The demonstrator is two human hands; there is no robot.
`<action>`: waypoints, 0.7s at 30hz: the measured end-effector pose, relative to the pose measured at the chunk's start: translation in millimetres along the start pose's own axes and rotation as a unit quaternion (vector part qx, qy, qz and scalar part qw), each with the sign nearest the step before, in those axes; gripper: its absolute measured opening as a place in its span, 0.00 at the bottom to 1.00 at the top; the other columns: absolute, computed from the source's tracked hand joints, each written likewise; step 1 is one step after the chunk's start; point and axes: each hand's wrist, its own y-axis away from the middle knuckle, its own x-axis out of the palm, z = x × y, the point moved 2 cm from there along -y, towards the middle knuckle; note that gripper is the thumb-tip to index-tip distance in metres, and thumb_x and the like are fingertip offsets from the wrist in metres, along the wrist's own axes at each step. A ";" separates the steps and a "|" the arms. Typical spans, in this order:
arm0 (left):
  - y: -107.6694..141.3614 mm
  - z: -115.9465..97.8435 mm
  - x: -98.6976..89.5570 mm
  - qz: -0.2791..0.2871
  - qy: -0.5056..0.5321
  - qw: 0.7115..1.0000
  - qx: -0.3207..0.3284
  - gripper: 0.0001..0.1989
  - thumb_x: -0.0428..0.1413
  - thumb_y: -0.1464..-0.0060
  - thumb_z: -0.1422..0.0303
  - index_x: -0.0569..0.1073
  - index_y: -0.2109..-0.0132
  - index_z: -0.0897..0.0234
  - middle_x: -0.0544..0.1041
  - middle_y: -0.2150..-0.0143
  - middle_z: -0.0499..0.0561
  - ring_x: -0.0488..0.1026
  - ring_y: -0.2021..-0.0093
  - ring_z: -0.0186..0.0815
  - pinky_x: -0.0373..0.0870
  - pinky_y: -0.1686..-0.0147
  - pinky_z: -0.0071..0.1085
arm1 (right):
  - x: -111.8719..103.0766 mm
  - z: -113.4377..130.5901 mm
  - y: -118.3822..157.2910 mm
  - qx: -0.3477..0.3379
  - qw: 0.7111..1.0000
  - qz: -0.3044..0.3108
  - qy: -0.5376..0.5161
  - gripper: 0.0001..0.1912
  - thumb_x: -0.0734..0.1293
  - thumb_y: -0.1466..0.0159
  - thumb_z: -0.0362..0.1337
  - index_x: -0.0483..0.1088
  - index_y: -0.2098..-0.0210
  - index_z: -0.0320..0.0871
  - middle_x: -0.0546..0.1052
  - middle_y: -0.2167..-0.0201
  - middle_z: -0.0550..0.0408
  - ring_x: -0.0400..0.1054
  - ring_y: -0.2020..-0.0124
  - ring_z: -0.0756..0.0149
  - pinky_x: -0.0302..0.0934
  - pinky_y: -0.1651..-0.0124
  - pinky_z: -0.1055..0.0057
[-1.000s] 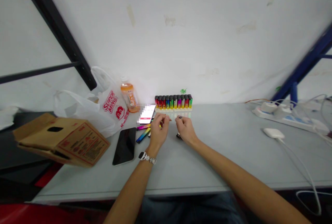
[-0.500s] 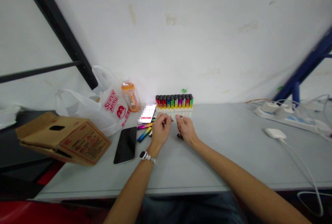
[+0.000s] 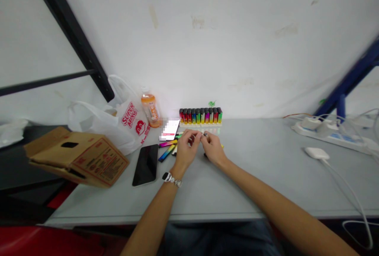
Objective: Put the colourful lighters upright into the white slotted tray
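Note:
My left hand (image 3: 186, 146) and my right hand (image 3: 213, 147) meet over the middle of the table, fingertips touching. Thumb and index of my left hand are pinched together; whatever sits between them is too small to make out. My right hand is curled round a lighter, of which only a dark end and a yellow tip (image 3: 222, 145) show. Behind them stands a row of upright colourful lighters (image 3: 201, 116) with black tops, in a pale holder. Left of my left hand lie loose lighters, among them a pink-and-yellow lighter (image 3: 167, 144) and a blue-and-yellow lighter (image 3: 166, 153).
Left of the hands are a dark phone (image 3: 145, 165), a lit phone (image 3: 172, 129), an orange drink bottle (image 3: 151, 110), a white plastic bag (image 3: 118, 129) and an opened cardboard box (image 3: 79, 157). A power strip (image 3: 334, 135) and white charger (image 3: 316, 153) lie at right.
My two hands have come together, so their fingertips now touch. A yellow tip now shows beyond my right hand. The whole view has shifted slightly.

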 end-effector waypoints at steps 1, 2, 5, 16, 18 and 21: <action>-0.4 0.6 0.1 -0.001 0.017 1.000 -0.008 0.12 0.54 0.39 0.60 0.77 0.60 0.63 0.75 0.62 0.52 0.73 0.63 0.33 0.69 0.68 0.27 | 0.5 0.6 0.2 -0.003 1.000 0.005 0.007 0.18 0.61 0.37 0.50 0.56 0.76 0.47 0.57 0.83 0.65 0.52 0.79 0.70 0.46 0.75 0.72; -0.9 1.2 0.2 -0.002 0.032 0.999 -0.015 0.12 0.55 0.40 0.60 0.77 0.60 0.63 0.75 0.62 0.52 0.73 0.63 0.34 0.69 0.67 0.27 | 1.2 0.8 0.3 -0.006 1.000 0.014 0.011 0.17 0.62 0.37 0.49 0.57 0.75 0.47 0.59 0.82 0.64 0.53 0.79 0.70 0.46 0.74 0.72; -2.1 1.9 -0.8 0.020 0.050 0.998 -0.025 0.11 0.59 0.44 0.61 0.78 0.60 0.64 0.76 0.63 0.52 0.74 0.63 0.34 0.71 0.67 0.27 | 4.3 -0.4 0.8 -0.016 0.999 0.044 0.021 0.11 0.64 0.38 0.45 0.60 0.69 0.47 0.67 0.78 0.62 0.61 0.75 0.67 0.52 0.72 0.72; -42.0 -3.1 -56.3 0.079 -0.019 0.997 -0.017 0.12 0.60 0.45 0.63 0.78 0.56 0.65 0.81 0.60 0.53 0.78 0.65 0.34 0.75 0.61 0.31 | 8.5 7.8 1.2 -0.094 0.990 0.024 0.098 0.25 0.68 0.39 0.46 0.62 0.46 0.45 0.74 0.56 0.49 0.69 0.54 0.57 0.64 0.51 0.59; -67.3 5.6 -68.6 0.071 -0.086 0.994 -0.015 0.12 0.60 0.45 0.65 0.78 0.55 0.65 0.81 0.60 0.53 0.78 0.65 0.35 0.75 0.61 0.31 | 6.2 5.0 -1.7 -0.095 0.991 0.008 0.098 0.21 0.67 0.38 0.46 0.64 0.48 0.43 0.74 0.58 0.49 0.69 0.54 0.57 0.63 0.50 0.58; -103.7 23.2 -76.7 0.094 -0.204 0.974 -0.006 0.10 0.59 0.44 0.68 0.78 0.55 0.65 0.81 0.62 0.53 0.78 0.64 0.36 0.75 0.59 0.32 | 4.5 -0.1 -4.5 -0.082 0.993 0.008 0.089 0.16 0.65 0.36 0.44 0.66 0.52 0.43 0.74 0.61 0.50 0.69 0.57 0.59 0.63 0.52 0.60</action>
